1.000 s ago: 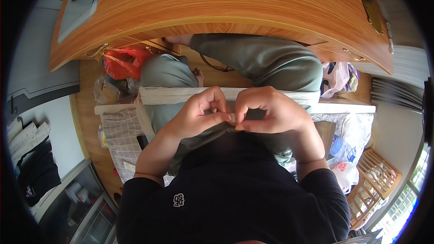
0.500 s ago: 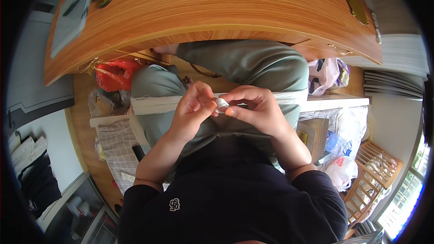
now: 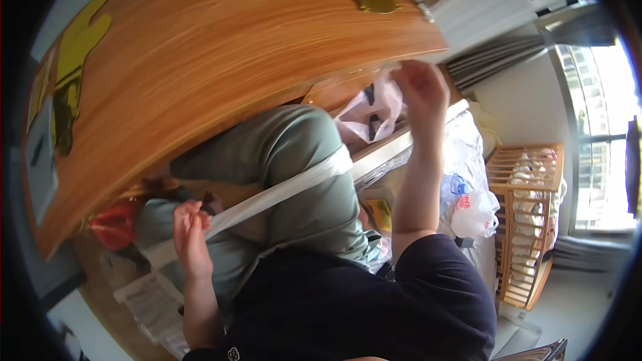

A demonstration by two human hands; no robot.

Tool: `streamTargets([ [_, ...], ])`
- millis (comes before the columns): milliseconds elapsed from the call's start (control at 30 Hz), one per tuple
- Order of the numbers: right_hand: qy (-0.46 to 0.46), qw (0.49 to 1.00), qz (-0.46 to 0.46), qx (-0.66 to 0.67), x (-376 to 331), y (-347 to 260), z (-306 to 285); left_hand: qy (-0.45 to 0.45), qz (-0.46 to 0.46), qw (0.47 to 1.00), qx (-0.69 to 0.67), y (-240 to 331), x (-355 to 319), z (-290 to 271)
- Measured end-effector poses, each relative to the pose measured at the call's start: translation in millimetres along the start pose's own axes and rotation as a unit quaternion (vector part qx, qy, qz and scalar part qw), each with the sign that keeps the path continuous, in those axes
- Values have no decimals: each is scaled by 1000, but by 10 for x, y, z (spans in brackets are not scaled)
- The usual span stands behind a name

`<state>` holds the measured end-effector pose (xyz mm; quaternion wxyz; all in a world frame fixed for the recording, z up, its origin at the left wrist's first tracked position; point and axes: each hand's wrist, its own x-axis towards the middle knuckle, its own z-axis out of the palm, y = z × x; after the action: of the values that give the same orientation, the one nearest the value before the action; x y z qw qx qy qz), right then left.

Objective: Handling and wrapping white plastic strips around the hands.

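My left hand point(image 3: 192, 241) is by the white strings point(image 3: 284, 192) across my legs point(image 3: 301, 130), far from my right hand point(image 3: 424, 90) near the pink bag point(image 3: 364, 117); I can't tell if either holds anything, but this looks like the reaching part, so next needs a gentle touch.

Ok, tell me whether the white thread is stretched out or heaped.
Stretched out: the white thread runs as a straight band across the legs, past the left hand.
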<state>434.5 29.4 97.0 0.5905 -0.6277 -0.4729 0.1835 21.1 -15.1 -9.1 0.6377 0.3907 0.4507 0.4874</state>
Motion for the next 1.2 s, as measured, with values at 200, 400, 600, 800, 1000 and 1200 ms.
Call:
streamTargets([
  [200, 150, 969, -32, -196, 1284, 650, -1213, -1, -17, 1000, -6, 35, 91, -31],
  [400, 50, 934, 6, -354, 1889, 1010, -1442, -15, -22, 1000, 8, 41, 120, 30],
  [600, 24, 913, 18, -406, 2056, 969, -1477, -13, -31, 999, 24, 16, 103, 30],
  [800, 0, 912, 8, -410, 2136, 998, -1517, -22, -43, 998, 33, 19, 113, -9],
  [1000, 18, 959, 65, -275, 2116, 1109, -1549, -14, -41, 999, 29, 55, 111, -93],
  [1200, -11, 947, -90, -310, 1243, 264, -840, -73, -39, 996, 36, 84, 49, -464],
])
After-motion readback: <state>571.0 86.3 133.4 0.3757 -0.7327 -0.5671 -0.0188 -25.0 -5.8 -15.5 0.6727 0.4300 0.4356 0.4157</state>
